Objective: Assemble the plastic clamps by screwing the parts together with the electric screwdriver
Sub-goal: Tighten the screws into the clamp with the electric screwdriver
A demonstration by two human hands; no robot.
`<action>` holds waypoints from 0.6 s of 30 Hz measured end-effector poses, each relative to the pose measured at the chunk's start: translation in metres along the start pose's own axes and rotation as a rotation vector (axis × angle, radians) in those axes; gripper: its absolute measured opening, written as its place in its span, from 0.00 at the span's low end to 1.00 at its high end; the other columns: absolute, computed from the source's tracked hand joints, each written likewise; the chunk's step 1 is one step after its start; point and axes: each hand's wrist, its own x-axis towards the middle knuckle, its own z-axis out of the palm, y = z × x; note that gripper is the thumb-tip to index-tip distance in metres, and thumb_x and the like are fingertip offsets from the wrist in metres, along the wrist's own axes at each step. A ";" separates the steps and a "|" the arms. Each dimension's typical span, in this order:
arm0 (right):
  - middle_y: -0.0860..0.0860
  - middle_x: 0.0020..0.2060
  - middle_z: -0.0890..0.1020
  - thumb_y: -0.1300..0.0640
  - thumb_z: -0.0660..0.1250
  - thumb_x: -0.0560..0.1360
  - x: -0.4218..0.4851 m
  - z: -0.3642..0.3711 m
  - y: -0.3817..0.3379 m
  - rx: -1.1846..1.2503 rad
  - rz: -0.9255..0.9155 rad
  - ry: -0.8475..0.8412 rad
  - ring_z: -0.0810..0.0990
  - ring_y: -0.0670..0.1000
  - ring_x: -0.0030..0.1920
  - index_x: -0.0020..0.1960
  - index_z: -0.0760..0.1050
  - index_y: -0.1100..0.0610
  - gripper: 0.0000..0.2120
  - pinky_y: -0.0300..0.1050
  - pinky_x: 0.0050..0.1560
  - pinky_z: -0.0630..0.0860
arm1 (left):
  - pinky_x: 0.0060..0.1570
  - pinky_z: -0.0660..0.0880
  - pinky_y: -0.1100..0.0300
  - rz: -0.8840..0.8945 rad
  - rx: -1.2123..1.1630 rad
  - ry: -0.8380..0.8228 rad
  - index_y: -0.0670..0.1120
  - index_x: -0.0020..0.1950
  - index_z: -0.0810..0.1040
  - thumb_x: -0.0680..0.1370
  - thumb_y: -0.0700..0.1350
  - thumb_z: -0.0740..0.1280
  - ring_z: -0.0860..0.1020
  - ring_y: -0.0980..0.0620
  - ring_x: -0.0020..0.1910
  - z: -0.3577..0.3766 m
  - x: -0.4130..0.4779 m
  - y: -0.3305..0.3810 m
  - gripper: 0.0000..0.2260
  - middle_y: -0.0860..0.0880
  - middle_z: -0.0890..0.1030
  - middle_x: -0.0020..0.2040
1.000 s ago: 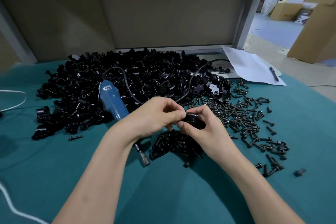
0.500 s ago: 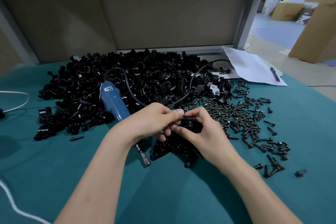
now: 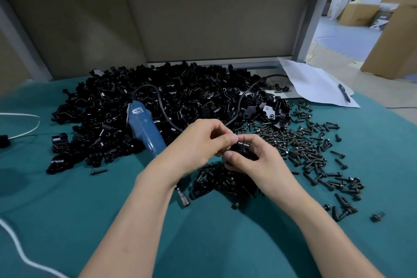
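**Both hands on one clamp, frame centre**

Head view: left hand (image 3: 198, 142) and right hand (image 3: 255, 160) meet at centre. Both pinch a small black clamp (image 3: 242, 145) in the fingertips, held above the green cloth (image 3: 67, 210). Electric screwdriver (image 3: 144, 129) lies ungripped at 9 o'clock of the hands, bit toward 5. Parts pile (image 3: 180, 97) at 12, loose screws (image 3: 311, 149) at 3. Paper (image 3: 316, 81) with pen (image 3: 344, 94) at 2.

left hand (image 3: 198, 142) | fingertips slid onto clamp part (image 3: 244, 145) | possibly turning it
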 end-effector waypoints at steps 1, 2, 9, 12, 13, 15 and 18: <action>0.50 0.51 0.88 0.45 0.79 0.69 0.001 -0.001 0.000 0.013 -0.006 -0.007 0.88 0.54 0.51 0.53 0.82 0.42 0.14 0.54 0.60 0.82 | 0.52 0.82 0.52 0.000 -0.003 -0.004 0.50 0.47 0.83 0.79 0.48 0.72 0.83 0.55 0.43 0.000 0.000 0.002 0.03 0.53 0.85 0.40; 0.51 0.50 0.88 0.51 0.78 0.73 0.001 -0.001 0.000 0.028 -0.009 -0.006 0.88 0.53 0.50 0.53 0.83 0.43 0.10 0.50 0.57 0.84 | 0.54 0.81 0.51 0.007 0.014 -0.004 0.51 0.48 0.82 0.79 0.47 0.71 0.83 0.54 0.45 0.000 -0.001 0.005 0.01 0.53 0.85 0.42; 0.42 0.47 0.87 0.48 0.76 0.76 -0.002 -0.003 -0.001 -0.131 0.007 0.089 0.85 0.44 0.47 0.55 0.81 0.41 0.09 0.39 0.48 0.80 | 0.46 0.71 0.51 -0.456 0.395 0.672 0.44 0.65 0.67 0.83 0.59 0.61 0.75 0.44 0.49 -0.026 -0.045 -0.012 0.20 0.44 0.77 0.58; 0.37 0.47 0.85 0.50 0.74 0.77 -0.006 0.004 -0.003 -0.162 -0.027 0.077 0.84 0.42 0.46 0.53 0.79 0.38 0.09 0.37 0.44 0.80 | 0.46 0.69 0.50 -0.735 0.515 0.589 0.39 0.66 0.61 0.80 0.64 0.61 0.74 0.36 0.54 -0.039 -0.046 -0.024 0.31 0.36 0.73 0.60; 0.36 0.46 0.85 0.50 0.74 0.77 -0.007 0.005 -0.003 -0.199 -0.050 0.071 0.83 0.41 0.45 0.53 0.78 0.37 0.10 0.36 0.42 0.80 | 0.45 0.70 0.50 -0.773 0.483 0.553 0.40 0.64 0.61 0.79 0.66 0.62 0.75 0.38 0.52 -0.041 -0.039 -0.024 0.31 0.38 0.73 0.56; 0.38 0.44 0.84 0.50 0.74 0.78 -0.011 0.010 -0.003 -0.288 -0.092 0.059 0.82 0.38 0.45 0.53 0.76 0.35 0.11 0.32 0.40 0.77 | 0.43 0.70 0.51 -0.818 0.401 0.515 0.40 0.63 0.59 0.79 0.64 0.65 0.74 0.41 0.48 -0.041 -0.023 -0.024 0.31 0.42 0.73 0.52; 0.39 0.45 0.83 0.50 0.73 0.79 -0.015 0.013 -0.001 -0.319 -0.122 0.067 0.82 0.39 0.47 0.53 0.74 0.34 0.12 0.34 0.41 0.77 | 0.43 0.73 0.52 -0.831 0.238 0.587 0.36 0.62 0.61 0.80 0.53 0.69 0.76 0.41 0.45 -0.041 -0.009 -0.032 0.26 0.40 0.77 0.53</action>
